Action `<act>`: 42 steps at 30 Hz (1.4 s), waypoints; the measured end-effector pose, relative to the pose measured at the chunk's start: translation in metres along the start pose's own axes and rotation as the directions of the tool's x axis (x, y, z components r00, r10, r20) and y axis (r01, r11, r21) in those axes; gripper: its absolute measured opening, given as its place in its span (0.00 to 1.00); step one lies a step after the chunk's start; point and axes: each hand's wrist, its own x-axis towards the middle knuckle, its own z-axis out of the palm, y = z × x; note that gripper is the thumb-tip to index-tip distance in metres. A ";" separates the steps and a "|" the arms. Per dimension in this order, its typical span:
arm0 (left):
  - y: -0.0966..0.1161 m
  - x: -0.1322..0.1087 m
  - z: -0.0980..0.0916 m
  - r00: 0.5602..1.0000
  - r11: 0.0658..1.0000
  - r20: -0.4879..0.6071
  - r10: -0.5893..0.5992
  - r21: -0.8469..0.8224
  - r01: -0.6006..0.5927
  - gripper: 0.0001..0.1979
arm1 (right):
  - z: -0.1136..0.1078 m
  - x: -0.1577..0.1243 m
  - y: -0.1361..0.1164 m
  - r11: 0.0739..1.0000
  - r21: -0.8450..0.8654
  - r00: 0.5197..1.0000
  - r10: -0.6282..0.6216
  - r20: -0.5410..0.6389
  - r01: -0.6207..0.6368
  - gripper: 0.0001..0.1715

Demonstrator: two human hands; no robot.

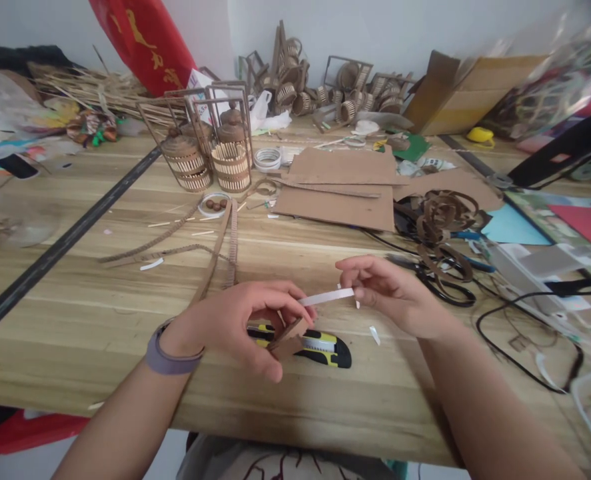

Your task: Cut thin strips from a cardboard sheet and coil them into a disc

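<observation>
My left hand point(248, 317), with a band on its wrist, curls its fingers around a small brown cardboard piece point(289, 337). From the fingertips of that hand a narrow white strip point(328, 297) stretches across to my right hand point(390, 297). Thumb and finger of the right hand pinch the strip's far end. Beneath the left hand lies a yellow and black utility knife point(325, 348), partly covered by the hand and the cardboard. A white scrap point(375, 335) rests on the table near the right wrist.
Long cardboard strips point(218, 250) extend behind my left hand. Small bucket-like models point(231, 163), a roll of tape point(268, 159) and flat cardboard point(335, 200) are farther back. Scissors point(445, 283), coiled brown strips point(448, 217) and a black cable point(495, 347) lie right.
</observation>
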 end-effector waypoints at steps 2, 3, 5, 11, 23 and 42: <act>-0.002 0.000 0.001 0.999 0.997 0.035 -0.003 -0.080 0.006 0.29 | 0.002 0.000 0.002 1.000 -0.009 1.000 0.002 -0.022 -0.003 0.16; -0.002 0.000 0.001 0.999 0.995 0.033 -0.009 -0.096 0.013 0.29 | 0.003 0.000 0.002 1.000 -0.028 0.999 -0.008 -0.034 0.007 0.15; -0.003 0.001 0.002 1.000 0.997 0.012 -0.021 -0.081 0.022 0.29 | 0.005 0.000 0.001 0.994 -0.087 0.996 -0.069 -0.063 0.064 0.12; -0.006 0.006 0.006 0.995 0.999 -0.098 -0.007 0.038 0.011 0.26 | 0.016 0.001 -0.005 0.884 -0.436 0.934 -0.286 -0.216 0.170 0.12; -0.013 0.016 0.021 0.982 0.873 -0.160 0.102 0.488 -0.011 0.26 | 0.032 0.000 -0.004 0.652 -0.752 0.834 -0.466 -0.295 0.098 0.04; -0.031 0.027 0.040 0.897 0.628 -0.411 0.164 0.744 0.226 0.23 | 0.036 0.003 -0.004 0.679 -0.734 0.749 -0.492 -0.443 0.012 0.07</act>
